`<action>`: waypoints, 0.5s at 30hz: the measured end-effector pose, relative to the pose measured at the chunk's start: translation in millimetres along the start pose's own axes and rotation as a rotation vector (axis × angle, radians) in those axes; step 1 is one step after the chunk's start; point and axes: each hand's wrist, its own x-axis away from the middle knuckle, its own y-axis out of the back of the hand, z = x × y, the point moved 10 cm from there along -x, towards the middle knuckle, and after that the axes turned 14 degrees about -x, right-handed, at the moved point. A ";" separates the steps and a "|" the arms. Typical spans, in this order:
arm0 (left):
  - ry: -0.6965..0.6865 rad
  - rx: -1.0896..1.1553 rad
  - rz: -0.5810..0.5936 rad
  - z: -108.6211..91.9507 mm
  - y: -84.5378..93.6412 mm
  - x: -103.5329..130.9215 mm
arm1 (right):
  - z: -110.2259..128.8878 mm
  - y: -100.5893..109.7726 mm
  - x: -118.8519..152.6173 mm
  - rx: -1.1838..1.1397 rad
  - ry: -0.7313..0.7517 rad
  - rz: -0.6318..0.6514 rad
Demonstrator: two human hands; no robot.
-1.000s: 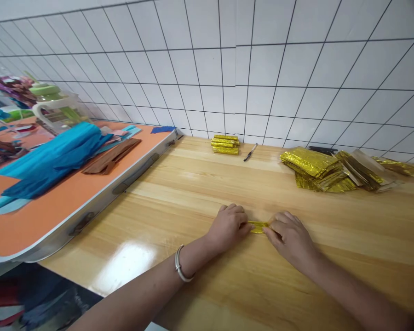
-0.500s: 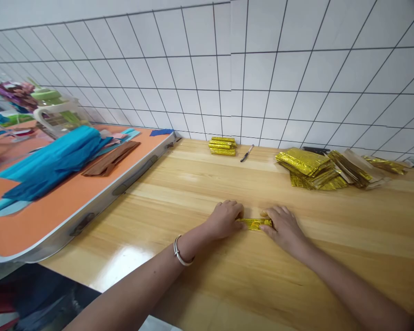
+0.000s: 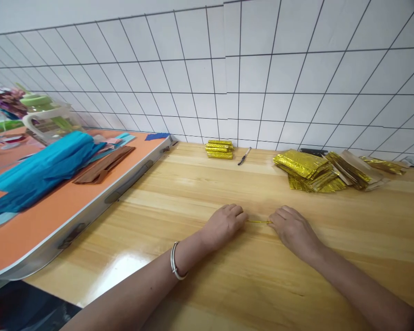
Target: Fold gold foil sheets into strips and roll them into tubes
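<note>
Pale wooden counter (image 3: 227,184) lay under our hands. Our left hand (image 3: 223,224) and right hand (image 3: 291,226) pinched opposite ends of a thin gold foil strip (image 3: 258,222) stretched flat between them. We judged it light, slippery and easily creased, best held by its ends. Beyond sat folded gold bars (image 3: 220,149), a pen (image 3: 244,156) and foil sheets (image 3: 310,170).

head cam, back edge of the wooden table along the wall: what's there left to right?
Stack of folded gold bars → pen → pile of gold foil sheets → fanned brown-and-gold sheets → loose gold foil piece.
</note>
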 end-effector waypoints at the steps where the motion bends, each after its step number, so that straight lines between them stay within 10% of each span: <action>1: -0.044 -0.053 -0.022 1.5 1.1 -6.4 | 1.1 2.7 -2.3 0.081 0.056 -0.039; 8: -0.222 -0.172 -0.048 6.4 -5.0 -36.8 | -2.0 -14.6 -12.7 0.284 0.275 0.123; 15: -0.165 -0.065 0.075 -4.8 -3.8 -5.7 | 15.9 -26.2 5.6 0.416 0.237 0.265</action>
